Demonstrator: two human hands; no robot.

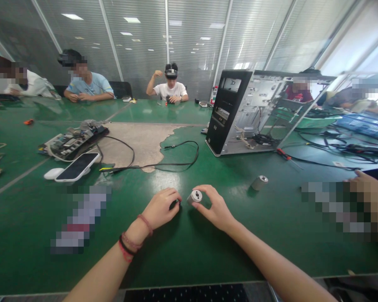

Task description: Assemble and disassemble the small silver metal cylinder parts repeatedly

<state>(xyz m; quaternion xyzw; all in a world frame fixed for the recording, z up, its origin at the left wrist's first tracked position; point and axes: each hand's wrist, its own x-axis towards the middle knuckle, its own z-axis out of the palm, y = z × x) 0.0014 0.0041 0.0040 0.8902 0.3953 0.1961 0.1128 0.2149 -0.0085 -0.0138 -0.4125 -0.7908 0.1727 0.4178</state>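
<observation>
My right hand [219,209] grips a short silver metal cylinder [196,196] between thumb and fingers. The cylinder's round end face, with several dark holes, points up toward me. Just left of it, my left hand [162,206] is closed, thumb and fingers pinched together. Something small and dark shows at those fingertips, too hidden to name. A small gap separates the left fingertips from the cylinder. A second, similar metal cylinder [258,183] rests on the green table [182,260], off to the right of my right hand.
A computer case [228,113] with its side off stands at back right. A white-edged phone [77,167], a circuit board assembly [75,140] and a black cable [151,167] lie to the left and ahead. A screwdriver [285,155] lies right; another person's hand [367,193] is at the right edge.
</observation>
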